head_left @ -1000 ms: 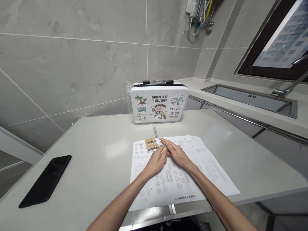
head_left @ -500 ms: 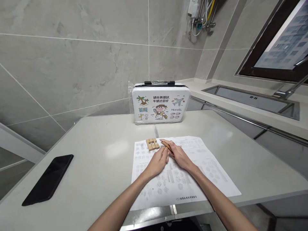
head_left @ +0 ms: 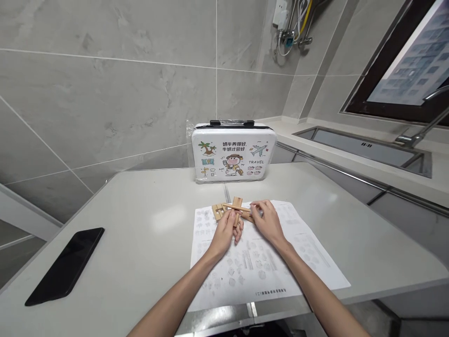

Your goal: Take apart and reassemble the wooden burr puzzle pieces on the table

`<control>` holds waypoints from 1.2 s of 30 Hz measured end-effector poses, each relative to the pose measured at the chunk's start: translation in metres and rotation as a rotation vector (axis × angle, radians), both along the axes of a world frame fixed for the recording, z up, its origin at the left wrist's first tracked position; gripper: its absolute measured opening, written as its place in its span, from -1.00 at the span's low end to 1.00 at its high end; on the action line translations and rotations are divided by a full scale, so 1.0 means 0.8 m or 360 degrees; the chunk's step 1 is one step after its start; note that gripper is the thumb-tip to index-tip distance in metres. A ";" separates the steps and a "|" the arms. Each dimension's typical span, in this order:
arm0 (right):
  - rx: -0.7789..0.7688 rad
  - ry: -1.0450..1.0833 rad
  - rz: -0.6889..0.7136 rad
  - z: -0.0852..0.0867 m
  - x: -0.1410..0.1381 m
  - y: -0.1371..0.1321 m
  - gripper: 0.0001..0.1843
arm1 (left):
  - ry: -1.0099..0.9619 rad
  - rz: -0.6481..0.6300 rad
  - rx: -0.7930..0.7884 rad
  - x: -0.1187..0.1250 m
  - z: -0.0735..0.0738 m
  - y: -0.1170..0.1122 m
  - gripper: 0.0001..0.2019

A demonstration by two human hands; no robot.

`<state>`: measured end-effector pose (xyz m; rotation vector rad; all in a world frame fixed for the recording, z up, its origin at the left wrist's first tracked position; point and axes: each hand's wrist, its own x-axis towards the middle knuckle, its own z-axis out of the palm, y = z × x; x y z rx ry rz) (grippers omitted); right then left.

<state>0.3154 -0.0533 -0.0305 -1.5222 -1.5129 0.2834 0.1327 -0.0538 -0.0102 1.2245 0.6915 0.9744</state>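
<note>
My left hand (head_left: pixel 225 232) is closed on an upright wooden puzzle piece (head_left: pixel 237 202), a notched light-brown bar. Across it lies a thin wooden stick (head_left: pixel 229 206), pointing left, whose right end is pinched in the fingers of my right hand (head_left: pixel 269 223). Another wooden bar (head_left: pixel 248 217) slants between the two hands, partly covered by fingers; which hand bears it I cannot tell. Just behind my left hand, some joined wooden puzzle pieces (head_left: pixel 216 212) rest at the top of the printed sheet (head_left: pixel 280 262).
A white cartoon-printed case (head_left: pixel 210 161) with a black handle stands at the back of the table. A black phone (head_left: pixel 65 267) lies at the left. Beyond the table's right side are a sink (head_left: pixel 351 142) and a faucet (head_left: pixel 412 139).
My hands, formerly pressed together, have moved apart, the right one to the right. The crossed wooden pieces between them now show, with the upright bar standing out above my left fingers.
</note>
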 end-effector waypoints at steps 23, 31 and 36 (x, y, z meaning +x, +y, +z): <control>-0.0158 0.0991 0.0429 0.016 -0.007 0.003 -0.45 | -0.0438 -0.0058 -0.0440 -0.006 0.001 0.009 -0.49; -0.0460 0.1453 0.0778 0.030 -0.002 -0.007 -0.41 | -0.0457 -0.0141 -0.0509 -0.009 0.007 0.008 -0.55; -0.0593 0.1474 0.0894 0.027 -0.004 -0.012 -0.37 | -0.0407 -0.0264 -0.0516 -0.005 0.005 0.005 -0.60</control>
